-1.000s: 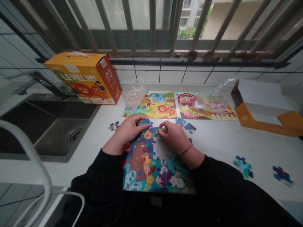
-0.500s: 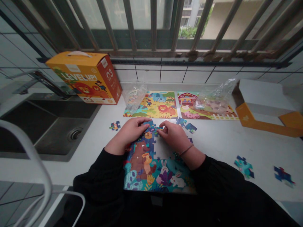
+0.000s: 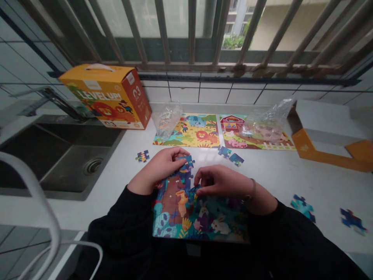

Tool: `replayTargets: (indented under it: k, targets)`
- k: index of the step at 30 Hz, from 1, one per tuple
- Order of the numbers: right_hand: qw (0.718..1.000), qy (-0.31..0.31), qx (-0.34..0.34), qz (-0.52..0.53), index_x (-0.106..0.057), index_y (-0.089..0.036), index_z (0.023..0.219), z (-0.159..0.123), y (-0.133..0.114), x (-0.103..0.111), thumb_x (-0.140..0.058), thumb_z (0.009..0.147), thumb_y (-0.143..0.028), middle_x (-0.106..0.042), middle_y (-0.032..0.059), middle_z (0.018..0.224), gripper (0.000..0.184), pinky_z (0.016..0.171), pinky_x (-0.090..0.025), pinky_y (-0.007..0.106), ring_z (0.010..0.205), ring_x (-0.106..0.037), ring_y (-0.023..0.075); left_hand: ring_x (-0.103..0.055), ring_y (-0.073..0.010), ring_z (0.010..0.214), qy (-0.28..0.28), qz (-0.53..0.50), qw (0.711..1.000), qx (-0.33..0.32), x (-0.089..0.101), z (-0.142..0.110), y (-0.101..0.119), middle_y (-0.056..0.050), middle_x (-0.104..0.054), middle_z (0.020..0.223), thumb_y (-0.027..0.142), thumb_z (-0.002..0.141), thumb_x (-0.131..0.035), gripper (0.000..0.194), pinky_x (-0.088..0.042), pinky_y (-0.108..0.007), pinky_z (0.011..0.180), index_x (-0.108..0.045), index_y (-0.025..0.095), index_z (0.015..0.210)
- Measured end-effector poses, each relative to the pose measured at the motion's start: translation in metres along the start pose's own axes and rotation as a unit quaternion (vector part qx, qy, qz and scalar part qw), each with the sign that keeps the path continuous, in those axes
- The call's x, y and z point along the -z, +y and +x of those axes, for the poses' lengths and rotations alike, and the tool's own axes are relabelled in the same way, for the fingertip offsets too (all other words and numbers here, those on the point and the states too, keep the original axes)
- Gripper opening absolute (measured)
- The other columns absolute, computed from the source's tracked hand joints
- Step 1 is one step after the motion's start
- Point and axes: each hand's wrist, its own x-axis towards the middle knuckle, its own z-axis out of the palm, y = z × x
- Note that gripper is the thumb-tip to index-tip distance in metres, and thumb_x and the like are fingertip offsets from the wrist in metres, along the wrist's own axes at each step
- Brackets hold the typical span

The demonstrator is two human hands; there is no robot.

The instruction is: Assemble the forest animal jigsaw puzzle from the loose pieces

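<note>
A partly assembled jigsaw puzzle (image 3: 171,196) with a bear and rabbits lies at the counter's front edge. My left hand (image 3: 167,165) is closed at its upper left corner, thumb on top and fingers curled round the far edge. Between the thumb and fingertips of my right hand (image 3: 223,181) is a small dark blue-green puzzle piece (image 3: 195,189). That piece is over the inner edge of the assembled part, above the rabbits; whether it is seated I cannot tell. Part of the puzzle's right side is hidden under my right hand and forearm.
Loose pieces (image 3: 236,159) lie beyond my right hand, with others (image 3: 303,207) at the right and a small cluster (image 3: 142,156) at the left. Behind are picture sheets (image 3: 201,136), plastic bags (image 3: 167,120), an orange box (image 3: 101,97) and an open box (image 3: 323,128). A sink (image 3: 78,155) is left.
My right hand has moved toward me with the puzzle piece, from the puzzle's top edge down to the gap's lower left corner. My left hand stays at the upper left corner.
</note>
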Motion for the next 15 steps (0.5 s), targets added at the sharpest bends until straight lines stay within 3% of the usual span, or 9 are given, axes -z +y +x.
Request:
replayTargets:
  k: [5,10,13,15]
  targets:
    - [0.988,-0.013,0.033,-0.152,-0.079,-0.026,0.107,0.010,-0.007,-0.031,-0.089,0.090,-0.027,-0.077,-0.0040,0.081,0.020,0.064,-0.043,0.023,0.071,-0.070,0.0144,-0.065,-0.0194,0.069,-0.042,-0.010,0.999,0.014,0.001,-0.002,0.004,-0.001,-0.073,0.079,0.043,0.085,-0.072,0.036,-0.046,-0.028,0.060,-0.080,0.022,0.113]
    - [0.954,0.013,0.074,-0.292,-0.078,-0.027,0.111,0.014,-0.006,-0.043,-0.086,0.095,-0.037,-0.079,-0.0001,0.086,0.020,0.063,-0.036,0.027,0.073,-0.068,0.0173,-0.071,-0.0222,0.076,-0.014,0.069,0.997,0.019,0.006,0.002,-0.005,-0.002,-0.080,0.089,0.036,0.082,-0.066,0.030,-0.050,-0.031,0.065,-0.081,0.025,0.105]
    - [0.944,0.069,0.076,-0.314,-0.077,-0.026,0.107,0.012,-0.004,-0.038,-0.080,0.100,-0.042,-0.078,0.0004,0.085,0.018,0.064,-0.035,0.029,0.073,-0.067,0.0176,-0.073,-0.0237,0.079,0.002,0.118,0.993,0.027,0.009,0.004,-0.011,-0.002,-0.081,0.091,0.032,0.079,-0.063,0.027,-0.053,-0.033,0.070,-0.080,0.025,0.099]
    - [0.936,0.143,0.057,-0.318,-0.076,-0.025,0.104,0.010,-0.001,-0.026,-0.075,0.104,-0.041,-0.077,0.0002,0.084,0.016,0.066,-0.037,0.030,0.074,-0.066,0.0176,-0.072,-0.0237,0.077,0.009,0.146,0.989,0.029,0.009,0.004,-0.011,-0.002,-0.081,0.088,0.032,0.079,-0.064,0.026,-0.052,-0.033,0.070,-0.080,0.026,0.097]
